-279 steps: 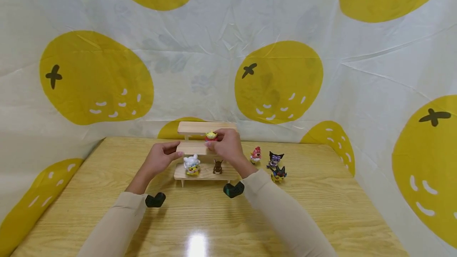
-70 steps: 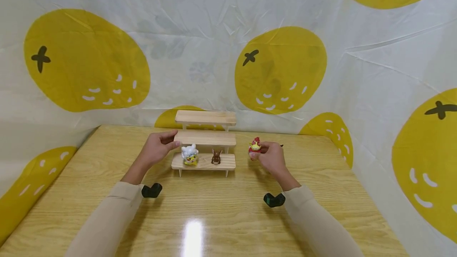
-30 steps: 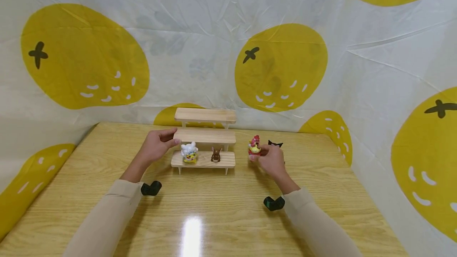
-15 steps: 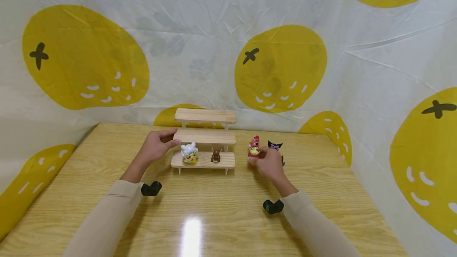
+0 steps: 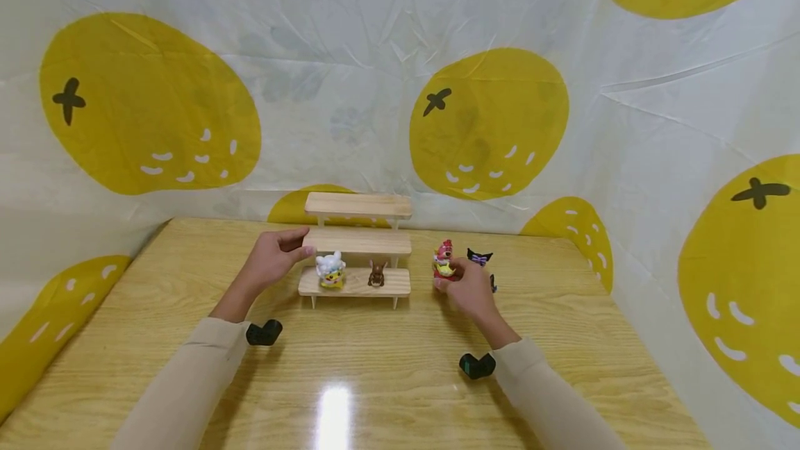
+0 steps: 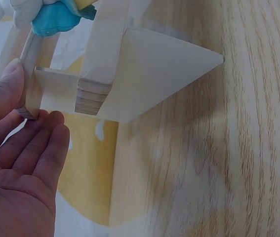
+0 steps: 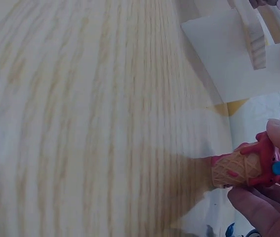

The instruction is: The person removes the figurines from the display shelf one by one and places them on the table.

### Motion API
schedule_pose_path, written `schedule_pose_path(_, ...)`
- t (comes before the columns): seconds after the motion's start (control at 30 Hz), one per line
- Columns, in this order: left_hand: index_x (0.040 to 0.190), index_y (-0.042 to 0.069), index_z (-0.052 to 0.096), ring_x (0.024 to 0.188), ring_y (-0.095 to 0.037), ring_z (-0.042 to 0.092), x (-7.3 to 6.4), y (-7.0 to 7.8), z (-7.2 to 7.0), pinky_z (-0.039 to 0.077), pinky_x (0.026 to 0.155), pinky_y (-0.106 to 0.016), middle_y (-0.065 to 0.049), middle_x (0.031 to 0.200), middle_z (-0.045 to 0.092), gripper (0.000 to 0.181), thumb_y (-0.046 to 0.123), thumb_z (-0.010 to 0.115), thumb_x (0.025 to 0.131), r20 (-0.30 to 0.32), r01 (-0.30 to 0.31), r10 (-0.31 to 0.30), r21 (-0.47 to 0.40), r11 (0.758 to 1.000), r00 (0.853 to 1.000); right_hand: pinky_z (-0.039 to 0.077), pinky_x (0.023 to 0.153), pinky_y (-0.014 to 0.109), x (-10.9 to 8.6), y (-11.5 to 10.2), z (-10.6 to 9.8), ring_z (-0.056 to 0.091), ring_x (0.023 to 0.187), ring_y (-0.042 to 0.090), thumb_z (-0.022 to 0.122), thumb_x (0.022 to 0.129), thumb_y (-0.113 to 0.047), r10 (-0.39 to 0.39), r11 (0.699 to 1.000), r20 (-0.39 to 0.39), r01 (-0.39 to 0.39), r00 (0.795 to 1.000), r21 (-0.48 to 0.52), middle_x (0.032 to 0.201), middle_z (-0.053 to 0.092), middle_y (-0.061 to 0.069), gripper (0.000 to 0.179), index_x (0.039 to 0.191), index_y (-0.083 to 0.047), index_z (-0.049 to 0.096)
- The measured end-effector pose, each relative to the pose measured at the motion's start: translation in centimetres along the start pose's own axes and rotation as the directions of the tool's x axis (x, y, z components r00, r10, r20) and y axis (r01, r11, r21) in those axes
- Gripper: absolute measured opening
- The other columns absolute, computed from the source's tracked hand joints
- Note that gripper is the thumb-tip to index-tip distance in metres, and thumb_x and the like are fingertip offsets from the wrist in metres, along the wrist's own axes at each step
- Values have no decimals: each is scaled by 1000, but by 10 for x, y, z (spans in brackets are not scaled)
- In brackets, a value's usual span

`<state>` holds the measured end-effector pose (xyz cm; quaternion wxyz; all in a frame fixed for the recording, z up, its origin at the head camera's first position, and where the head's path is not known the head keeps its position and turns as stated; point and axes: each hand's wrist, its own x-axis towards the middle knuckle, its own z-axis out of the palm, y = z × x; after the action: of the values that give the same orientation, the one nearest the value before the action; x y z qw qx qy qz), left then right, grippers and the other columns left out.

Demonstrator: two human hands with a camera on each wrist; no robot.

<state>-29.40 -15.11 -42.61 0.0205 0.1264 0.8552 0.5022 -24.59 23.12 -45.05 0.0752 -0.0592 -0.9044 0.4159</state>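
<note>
My left hand point(image 5: 275, 257) pinches the left end of the middle board of a three-tier wooden display stand point(image 5: 357, 241). In the left wrist view its thumb lies on top and its fingers curl beneath. Right of the stand, my right hand point(image 5: 473, 292) grips a small alien figurine point(image 5: 444, 270) with a yellow-green head. Its waffle-cone base with red drips point(image 7: 238, 168) shows in the right wrist view; whether it touches the table I cannot tell. Just behind it stands a pink bear figurine point(image 5: 444, 249). A white-hooded yellow figurine point(image 5: 330, 271) and a brown mouse figurine point(image 5: 377, 274) stand on the lowest board.
A black-eared figurine with a purple bow point(image 5: 480, 256) stands beyond my right hand, which hides most of another figurine point(image 5: 493, 284). Patterned cloth point(image 5: 350, 89) hangs behind the wooden table point(image 5: 400, 380). Black camera mounts point(image 5: 264, 332) sit by the wrists.
Since the oldest frame, my right hand has carried the alien figurine off the middle board to the right. Lately it has tilted slightly in my fingers. My left hand keeps its hold.
</note>
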Motion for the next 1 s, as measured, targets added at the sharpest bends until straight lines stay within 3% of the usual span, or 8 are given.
schedule_pose_path(0.2,155,4,48,144,-37,53,0,-2,0,50,113,-54,-17,161,47,59,27,67,104,0,1,-1,-5,1000,1000,58,99,51,-4,0,-4,71,114,36,84,87,-12,-30,1000,-10,30,999,5,126,72,24,52,132,4,65)
schedule_pose_path(0.43,155,4,48,143,-37,53,0,-1,1,51,112,-53,-17,160,48,59,28,67,104,-4,7,-7,-5,1000,1000,59,101,53,-12,-8,-14,70,119,39,78,94,-14,-107,992,-100,99,989,-83,130,72,23,42,131,3,68)
schedule_pose_path(0.77,155,4,48,144,-37,53,1,-3,0,51,112,-53,-17,161,47,59,26,67,104,1,-1,1,-20,1000,1000,63,94,45,-21,-31,-7,76,110,37,80,90,-4,-172,976,-143,188,975,107,116,77,23,28,118,3,77)
schedule_pose_path(1.0,155,5,48,143,-37,54,2,-4,1,52,111,-53,-17,161,48,59,28,67,104,-5,-11,11,-12,1000,1000,64,78,26,-22,-35,0,77,106,32,79,91,-4,-159,964,-97,176,983,199,113,79,20,23,114,-1,79)
